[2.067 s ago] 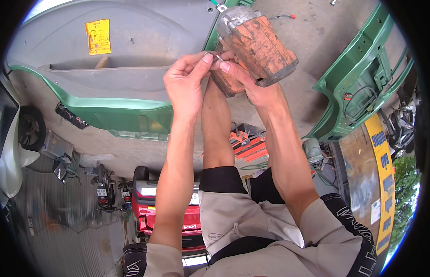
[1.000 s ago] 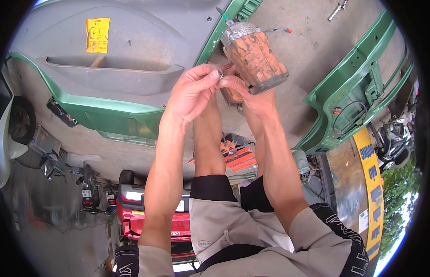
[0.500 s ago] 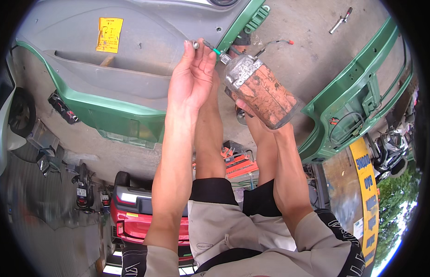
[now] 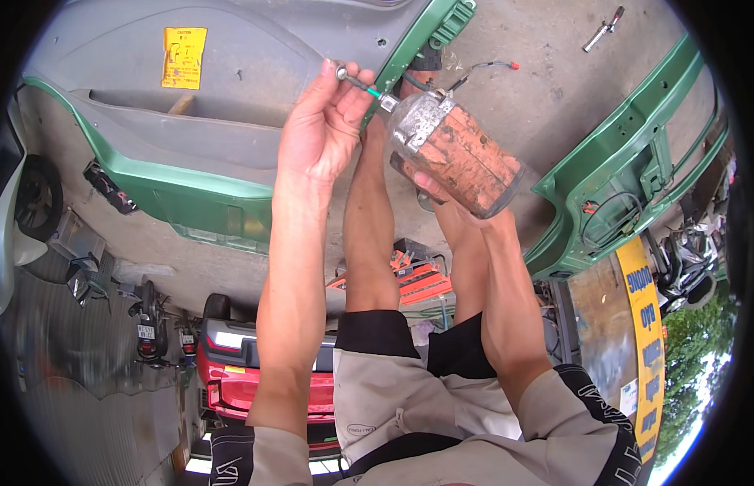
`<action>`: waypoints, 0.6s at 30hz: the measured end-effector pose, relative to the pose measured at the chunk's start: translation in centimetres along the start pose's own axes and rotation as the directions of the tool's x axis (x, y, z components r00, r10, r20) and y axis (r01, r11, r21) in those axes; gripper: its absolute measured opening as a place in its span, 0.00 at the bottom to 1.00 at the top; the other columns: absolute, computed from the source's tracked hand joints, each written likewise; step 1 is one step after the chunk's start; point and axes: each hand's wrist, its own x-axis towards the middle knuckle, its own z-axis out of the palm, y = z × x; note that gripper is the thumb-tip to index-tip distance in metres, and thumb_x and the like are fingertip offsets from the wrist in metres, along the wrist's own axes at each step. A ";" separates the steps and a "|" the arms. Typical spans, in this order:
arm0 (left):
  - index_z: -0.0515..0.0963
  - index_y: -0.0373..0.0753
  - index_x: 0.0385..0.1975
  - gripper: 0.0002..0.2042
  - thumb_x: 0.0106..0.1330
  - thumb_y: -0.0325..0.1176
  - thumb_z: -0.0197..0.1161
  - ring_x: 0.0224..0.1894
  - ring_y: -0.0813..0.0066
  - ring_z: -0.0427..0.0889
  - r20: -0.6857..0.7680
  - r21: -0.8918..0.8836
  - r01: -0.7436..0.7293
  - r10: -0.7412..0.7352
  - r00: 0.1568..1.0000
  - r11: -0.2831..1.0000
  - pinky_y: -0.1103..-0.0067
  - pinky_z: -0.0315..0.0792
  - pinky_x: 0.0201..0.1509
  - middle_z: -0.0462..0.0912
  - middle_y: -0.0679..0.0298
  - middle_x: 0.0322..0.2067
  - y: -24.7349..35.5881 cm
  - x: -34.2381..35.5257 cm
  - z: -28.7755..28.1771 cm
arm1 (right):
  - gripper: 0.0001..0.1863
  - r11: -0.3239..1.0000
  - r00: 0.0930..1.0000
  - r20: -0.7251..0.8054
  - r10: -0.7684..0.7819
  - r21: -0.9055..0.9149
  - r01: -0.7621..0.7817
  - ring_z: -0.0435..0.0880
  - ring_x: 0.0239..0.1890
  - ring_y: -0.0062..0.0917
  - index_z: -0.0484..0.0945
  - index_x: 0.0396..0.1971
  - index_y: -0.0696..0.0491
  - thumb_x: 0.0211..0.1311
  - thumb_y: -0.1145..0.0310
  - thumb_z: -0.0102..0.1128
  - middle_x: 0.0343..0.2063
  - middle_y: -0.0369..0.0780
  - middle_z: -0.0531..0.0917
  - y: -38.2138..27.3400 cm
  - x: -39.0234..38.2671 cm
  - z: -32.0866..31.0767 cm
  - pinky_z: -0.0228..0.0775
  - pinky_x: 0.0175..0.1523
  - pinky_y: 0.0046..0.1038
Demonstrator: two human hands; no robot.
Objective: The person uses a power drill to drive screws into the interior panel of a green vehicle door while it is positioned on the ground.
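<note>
My right hand (image 4: 432, 188) is wrapped round the grip of a worn orange power driver (image 4: 466, 154) with a scuffed silver front; the tool's body hides most of that hand. From its metal chuck a slim dark bit (image 4: 367, 86) with a green band points to the upper left. At the bit's far end sits a small bolt (image 4: 341, 73) with a shiny round head. My left hand (image 4: 316, 134), palm up, pinches around this bolt with thumb and fingertips, the other fingers curled beside the bit. Behind both lies the grey and green panel (image 4: 231, 182).
Another green panel (image 4: 587, 219) stands at the right. A ratchet-like tool (image 4: 604, 28) lies on the concrete floor at the upper right, and a cable with a red tip (image 4: 513, 66) nearer. An orange tool box (image 4: 421, 279) sits between my legs. A red vehicle part (image 4: 247, 373) is lower left.
My left hand has shifted slightly left, and more of the bit shows between its fingers and the chuck. The driver has moved slightly up and left in my right hand.
</note>
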 end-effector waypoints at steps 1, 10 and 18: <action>0.78 0.30 0.43 0.10 0.76 0.33 0.60 0.50 0.59 0.87 -0.005 0.006 -0.009 0.010 1.000 1.000 0.69 0.88 0.54 0.85 0.53 0.43 -0.1 0.1 0.0 | 0.48 1.000 1.000 -0.001 -0.006 -0.003 0.006 0.79 0.63 0.28 0.64 0.70 0.59 0.49 0.74 0.80 0.65 0.45 0.77 0.1 0.0 0.0 0.71 0.68 0.31; 0.75 0.26 0.47 0.09 0.77 0.28 0.56 0.52 0.56 0.84 0.057 0.116 -0.048 0.042 0.997 0.992 0.71 0.88 0.54 0.82 0.52 0.46 0.4 0.7 0.1 | 0.45 0.998 0.998 -0.010 -0.062 -0.004 0.062 0.80 0.63 0.30 0.66 0.69 0.59 0.49 0.73 0.79 0.65 0.45 0.77 1.5 0.8 -0.1 0.71 0.67 0.32; 0.75 0.27 0.47 0.09 0.77 0.28 0.56 0.51 0.60 0.85 -0.031 0.109 -0.048 0.051 0.998 0.993 0.75 0.89 0.51 0.82 0.53 0.45 -0.1 0.6 0.2 | 0.43 0.997 0.997 -0.009 -0.071 -0.014 0.071 0.80 0.63 0.31 0.68 0.67 0.58 0.49 0.72 0.79 0.64 0.45 0.78 1.6 1.0 -0.1 0.71 0.66 0.32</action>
